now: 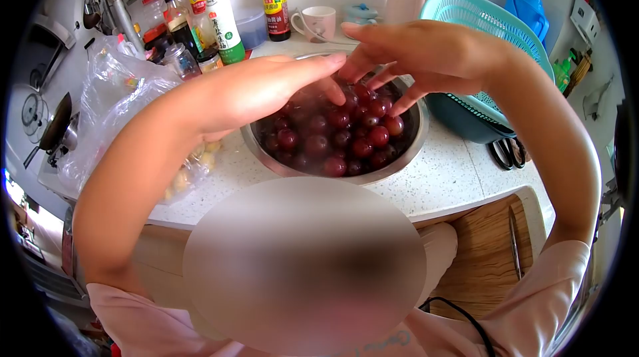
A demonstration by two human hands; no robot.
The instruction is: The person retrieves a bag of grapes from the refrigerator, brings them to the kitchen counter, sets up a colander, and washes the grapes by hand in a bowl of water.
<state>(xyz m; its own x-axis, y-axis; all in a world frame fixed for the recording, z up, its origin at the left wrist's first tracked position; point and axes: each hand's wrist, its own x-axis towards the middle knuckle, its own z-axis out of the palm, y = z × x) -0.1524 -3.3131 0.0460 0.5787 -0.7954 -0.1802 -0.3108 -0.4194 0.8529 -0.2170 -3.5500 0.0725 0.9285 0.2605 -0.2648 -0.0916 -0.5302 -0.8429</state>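
A metal bowl (421,132) full of round dark-red grapes (335,166) sits on the speckled white counter. Above its left rim is my left hand (266,87), fingers stretched towards the middle and partly hidden behind the hand. My right hand (426,54) hangs over the far right of the bowl with its fingers spread and pointing down at the grapes. Neither hand visibly grips anything. Whether the fingertips touch the fruit, I cannot tell.
Right of the bowl, a light-blue colander (459,7) rests in a dark teal basin (459,120). Several sauce bottles (225,24), a soy sauce bottle (275,7) and a mug (318,22) line the back. A clear plastic bag (116,104) lies left. Black-handled scissors (507,155) lie by the basin.
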